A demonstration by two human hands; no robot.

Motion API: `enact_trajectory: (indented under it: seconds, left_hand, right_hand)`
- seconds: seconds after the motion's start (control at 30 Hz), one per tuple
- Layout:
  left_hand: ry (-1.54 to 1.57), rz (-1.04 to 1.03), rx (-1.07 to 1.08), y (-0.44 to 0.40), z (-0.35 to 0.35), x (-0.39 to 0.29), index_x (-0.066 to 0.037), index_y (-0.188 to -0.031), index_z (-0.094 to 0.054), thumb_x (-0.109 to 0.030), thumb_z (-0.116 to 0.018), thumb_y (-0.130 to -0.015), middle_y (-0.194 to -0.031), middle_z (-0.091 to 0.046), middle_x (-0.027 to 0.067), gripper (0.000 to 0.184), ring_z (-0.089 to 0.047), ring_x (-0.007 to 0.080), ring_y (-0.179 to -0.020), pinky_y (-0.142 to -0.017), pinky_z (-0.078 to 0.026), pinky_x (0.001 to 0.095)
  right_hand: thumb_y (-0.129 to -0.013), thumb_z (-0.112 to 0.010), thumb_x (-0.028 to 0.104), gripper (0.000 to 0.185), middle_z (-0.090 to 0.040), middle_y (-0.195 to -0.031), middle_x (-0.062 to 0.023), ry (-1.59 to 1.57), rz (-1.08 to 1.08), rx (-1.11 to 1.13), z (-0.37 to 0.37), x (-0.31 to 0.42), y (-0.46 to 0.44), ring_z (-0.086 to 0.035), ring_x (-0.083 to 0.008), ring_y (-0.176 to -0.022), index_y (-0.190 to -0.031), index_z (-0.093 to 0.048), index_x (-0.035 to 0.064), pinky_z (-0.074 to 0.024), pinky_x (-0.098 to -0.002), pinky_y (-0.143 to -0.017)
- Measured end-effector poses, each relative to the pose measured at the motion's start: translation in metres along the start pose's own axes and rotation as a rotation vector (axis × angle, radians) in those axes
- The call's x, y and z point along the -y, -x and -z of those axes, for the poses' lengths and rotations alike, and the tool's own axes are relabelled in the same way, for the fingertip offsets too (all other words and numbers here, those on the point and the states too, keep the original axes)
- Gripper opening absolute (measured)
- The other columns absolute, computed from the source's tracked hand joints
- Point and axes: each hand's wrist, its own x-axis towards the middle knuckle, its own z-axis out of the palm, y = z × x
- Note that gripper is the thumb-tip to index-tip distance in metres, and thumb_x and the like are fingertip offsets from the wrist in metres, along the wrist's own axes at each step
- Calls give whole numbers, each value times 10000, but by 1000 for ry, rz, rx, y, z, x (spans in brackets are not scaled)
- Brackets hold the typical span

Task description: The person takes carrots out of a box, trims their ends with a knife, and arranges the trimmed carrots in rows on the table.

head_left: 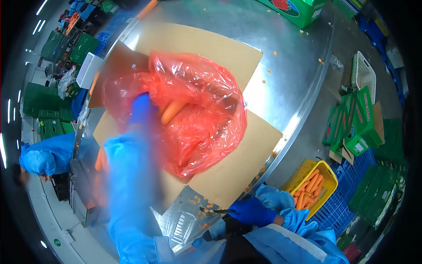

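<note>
An open cardboard box (228,182) stands on the metal table, its flaps spread outward. It is lined with a red plastic bag (211,136). One carrot (172,112) shows inside the bag's mouth. My left hand (143,105), in a blue glove, reaches over the bag just beside that carrot. Motion smears its fingers, so any hold on something is unclear. At the table's near edge my right hand (252,212), also blue-gloved, is closed around a thin dark knife-like tool (216,210) pointing left.
Carrot scraps dot the metal table (303,66). A green carton (299,11) sits at its far edge. To the right are a yellow crate (332,174) of carrots, green cartons (358,119) and a white basket (365,72). A co-worker (48,154) in blue bends at left.
</note>
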Motion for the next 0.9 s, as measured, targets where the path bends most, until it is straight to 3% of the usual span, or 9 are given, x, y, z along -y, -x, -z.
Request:
enact_trajectory:
  seconds: [0.23,0.3,0.37,0.47,0.53,0.63,0.73,0.77,0.9]
  left_hand:
    - [378,-188,-64,70,55,-36,1,-1241,-579,-166,-811,-708,-1155,-655,123,605,-645,277,-1032,-909,-503,373]
    - [496,-38,-20,126,90,-69,19,-1259,-564,-148,-801,-727,-1154,-648,116,606,-638,264,-1037,-923,-496,370]
    - [739,-20,16,179,120,-90,32,-1268,-555,-134,-796,-736,-1151,-644,120,607,-633,262,-1043,-933,-491,373]
    - [1237,-230,29,244,138,-93,58,-1279,-527,-149,-781,-748,-1142,-641,149,624,-625,275,-1066,-949,-488,409]
    - [1607,174,-41,291,151,-122,55,-1344,-454,-232,-740,-784,-1114,-639,136,691,-622,266,-1034,-921,-490,419]
    - [1894,-164,-27,338,117,-92,58,-1457,-249,-399,-617,-881,-1153,-594,127,822,-608,270,-1034,-897,-498,417]
    - [2144,10,-59,380,91,-85,62,-1441,-289,-419,-636,-855,-1065,-601,125,834,-605,269,-957,-883,-496,435]
    - [2207,143,-60,394,84,-84,65,-1424,-315,-384,-627,-856,-1001,-595,121,788,-596,263,-889,-857,-499,450]
    - [2290,291,25,437,54,-75,60,-1352,-404,-259,-660,-808,-972,-597,127,681,-603,270,-867,-835,-508,442]
  right_hand:
    - [-890,-588,327,301,-683,-940,-100,60,19,-77,-1,5,-1,-667,-288,-708,-1143,-626,168,-527,-389,-575]
    - [-882,-601,324,314,-685,-914,-100,105,36,-110,-4,8,0,-667,-285,-699,-1158,-629,177,-527,-387,-572]
    - [-870,-622,320,332,-686,-883,-100,139,64,-166,-14,9,3,-669,-283,-696,-1174,-633,188,-530,-385,-575]
    - [-851,-665,309,355,-687,-848,-101,161,130,-266,-36,-2,1,-673,-280,-698,-1187,-645,198,-537,-377,-590]
    - [-844,-692,294,350,-691,-850,-107,131,155,-302,-48,-2,4,-675,-275,-692,-1178,-660,194,-541,-368,-603]
    - [-855,-710,261,251,-694,-863,-127,-153,16,-331,-42,26,9,-673,-251,-670,-1071,-710,134,-534,-341,-621]
    - [-873,-702,230,197,-697,-839,-135,-310,-11,-438,-54,26,15,-673,-226,-661,-987,-724,71,-518,-310,-626]
    - [-878,-700,221,194,-696,-791,-123,-362,-77,-384,-52,29,16,-682,-215,-682,-950,-723,42,-512,-292,-634]
    - [-864,-711,229,194,-677,-747,-125,-450,-58,-351,-52,49,18,-677,-207,-667,-911,-724,42,-498,-294,-607]
